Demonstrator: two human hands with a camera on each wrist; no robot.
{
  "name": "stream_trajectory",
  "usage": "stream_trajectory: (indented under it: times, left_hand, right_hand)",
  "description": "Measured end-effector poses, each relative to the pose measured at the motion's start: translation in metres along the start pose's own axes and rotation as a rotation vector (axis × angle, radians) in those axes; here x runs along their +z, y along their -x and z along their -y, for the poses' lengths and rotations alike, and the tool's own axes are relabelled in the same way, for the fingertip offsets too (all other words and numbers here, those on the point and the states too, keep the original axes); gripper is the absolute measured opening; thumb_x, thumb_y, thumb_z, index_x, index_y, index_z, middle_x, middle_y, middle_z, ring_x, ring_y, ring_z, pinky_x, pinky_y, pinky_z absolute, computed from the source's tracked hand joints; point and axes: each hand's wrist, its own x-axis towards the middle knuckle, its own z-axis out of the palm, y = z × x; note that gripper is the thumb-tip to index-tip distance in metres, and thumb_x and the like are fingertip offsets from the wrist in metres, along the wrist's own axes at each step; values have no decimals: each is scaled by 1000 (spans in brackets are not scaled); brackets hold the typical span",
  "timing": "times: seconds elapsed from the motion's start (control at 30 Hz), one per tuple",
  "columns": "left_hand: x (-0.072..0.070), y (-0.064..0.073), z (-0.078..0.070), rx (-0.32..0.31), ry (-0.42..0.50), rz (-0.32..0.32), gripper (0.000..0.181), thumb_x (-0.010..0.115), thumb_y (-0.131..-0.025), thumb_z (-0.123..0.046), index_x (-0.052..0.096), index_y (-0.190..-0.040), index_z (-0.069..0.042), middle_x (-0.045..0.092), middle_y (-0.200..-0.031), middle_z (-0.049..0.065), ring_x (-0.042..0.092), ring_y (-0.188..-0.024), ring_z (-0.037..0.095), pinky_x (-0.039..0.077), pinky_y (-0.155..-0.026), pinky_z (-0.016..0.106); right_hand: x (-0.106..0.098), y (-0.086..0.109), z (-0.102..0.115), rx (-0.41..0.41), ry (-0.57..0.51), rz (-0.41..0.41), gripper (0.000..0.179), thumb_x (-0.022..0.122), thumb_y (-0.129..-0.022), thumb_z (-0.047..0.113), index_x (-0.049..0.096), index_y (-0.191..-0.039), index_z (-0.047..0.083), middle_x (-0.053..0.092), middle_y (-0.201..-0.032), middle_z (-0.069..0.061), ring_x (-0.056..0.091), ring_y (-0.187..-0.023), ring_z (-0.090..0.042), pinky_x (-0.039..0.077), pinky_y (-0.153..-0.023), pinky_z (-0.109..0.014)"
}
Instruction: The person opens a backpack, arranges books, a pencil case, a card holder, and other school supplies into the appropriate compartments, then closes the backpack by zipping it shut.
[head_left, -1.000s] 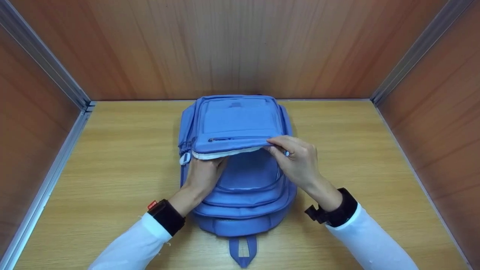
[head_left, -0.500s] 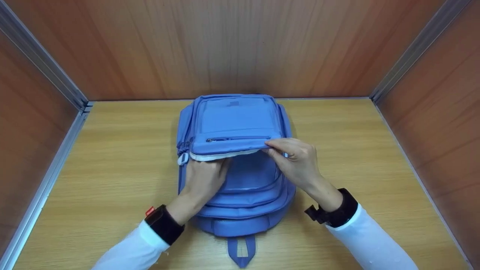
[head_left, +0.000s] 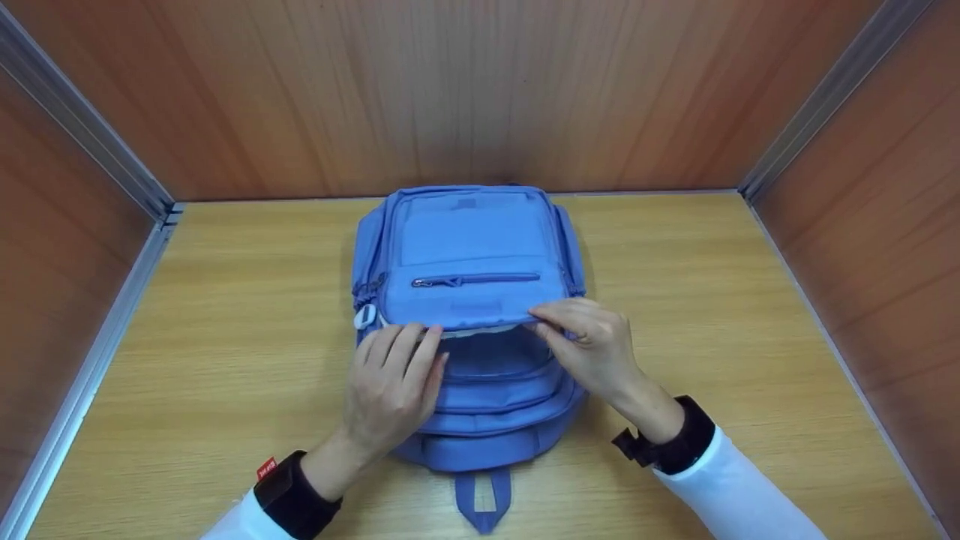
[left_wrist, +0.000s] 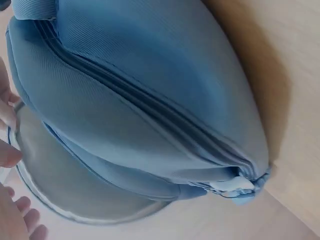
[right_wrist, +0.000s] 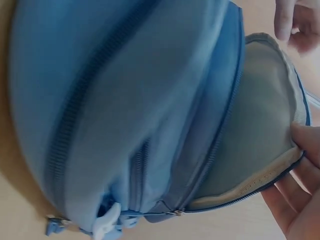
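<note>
A blue backpack point(head_left: 480, 225) lies on the table, its carry loop toward the person. Its front pocket flap point(head_left: 465, 311) is unzipped and lifted at the near edge; the pale lining point(right_wrist: 255, 115) shows in the right wrist view. My right hand point(head_left: 592, 345) pinches the flap's edge at the right, thumb on the lining side. My left hand point(head_left: 394, 382) is at the flap's left edge in the head view, fingers loosely bent and holding nothing. The right wrist view shows that left hand point(right_wrist: 300, 22) a little apart from the flap.
A wooden table point(head_left: 247, 300) carries the backpack. Wood panels point(head_left: 480, 90) with metal rails point(head_left: 82, 112) enclose the back and sides. A small zip point(head_left: 476, 278) crosses the flap, and a pale buckle point(head_left: 365, 316) hangs at the bag's left side.
My left hand has come out from under the flap and moved back toward the person. The flap's near edge has dropped lower, with my right hand still pinching it.
</note>
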Motion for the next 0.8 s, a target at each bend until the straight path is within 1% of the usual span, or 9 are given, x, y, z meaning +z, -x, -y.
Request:
stream_trajectory:
  times: [0.07, 0.13, 0.3, 0.4, 0.47, 0.57, 0.67, 0.73, 0.8]
  left_hand:
    - [0, 2, 2, -22, 7, 50, 29, 62, -104, -20, 72, -122, 1, 72, -113, 20, 68, -100, 39, 58, -89, 53]
    - [-1, 4, 4, -37, 13, 104, 31, 58, -108, -20, 72, -126, 1, 72, -120, 22, 68, -107, 42, 56, -96, 58]
    - [0, 15, 5, -23, 1, 179, 28, 48, -110, -7, 73, -122, 0, 74, -114, 20, 71, -104, 39, 59, -94, 55]
    - [0, 21, 5, -6, 14, 196, 27, 52, -104, 4, 75, -117, 0, 75, -108, 19, 71, -101, 38, 60, -92, 54]
    - [0, 24, 4, -3, 31, 200, 25, 56, -99, 7, 76, -114, 0, 74, -106, 19, 71, -99, 38, 60, -92, 54]
    - [0, 27, 3, -15, 51, 201, 24, 60, -95, 8, 77, -110, 0, 75, -103, 18, 71, -98, 38, 60, -92, 53]
    - [2, 28, 1, -29, 65, 191, 23, 60, -95, 8, 77, -108, -1, 75, -102, 17, 71, -97, 36, 61, -92, 50]
    - [4, 29, -1, -36, 74, 180, 22, 59, -96, 8, 77, -107, -1, 75, -101, 16, 71, -96, 36, 61, -91, 50]
    - [6, 30, -1, -41, 85, 168, 22, 60, -96, 8, 77, -106, -1, 75, -101, 16, 71, -96, 36, 61, -91, 50]
  right_hand:
    - [1, 7, -1, -5, 3, 6, 28, 86, -75, -11, 81, -100, 0, 80, -97, -10, 78, -86, -26, 63, -79, -32]
    - [3, 13, -1, -6, 12, 15, 28, 86, -75, -10, 81, -101, 0, 80, -98, -9, 78, -87, -26, 63, -80, -33]
    - [7, 28, -2, -16, 17, 40, 28, 87, -75, -6, 82, -101, 4, 80, -101, -9, 77, -91, -26, 62, -86, -34]
    - [8, 37, -6, -15, -35, 47, 26, 86, -78, -6, 82, -101, 4, 80, -102, -8, 76, -94, -26, 60, -90, -32]
    - [8, 42, -13, 10, -85, 25, 25, 83, -79, -8, 81, -102, 2, 79, -103, -9, 76, -95, -27, 58, -93, -29]
    - [5, 44, -28, 99, -110, -58, 23, 78, -82, -11, 79, -102, -1, 78, -104, -14, 75, -98, -30, 56, -97, -25]
    - [0, 41, -51, 235, -51, -123, 22, 75, -85, -11, 78, -106, -4, 77, -107, -17, 73, -99, -32, 55, -97, -24]
    - [-3, 37, -65, 340, 10, -114, 23, 74, -89, -9, 77, -111, -4, 76, -111, -17, 72, -102, -31, 55, -95, -28]
    - [-5, 34, -78, 433, 46, -61, 27, 73, -92, -6, 74, -119, -5, 75, -117, -17, 70, -105, -31, 56, -93, -34]
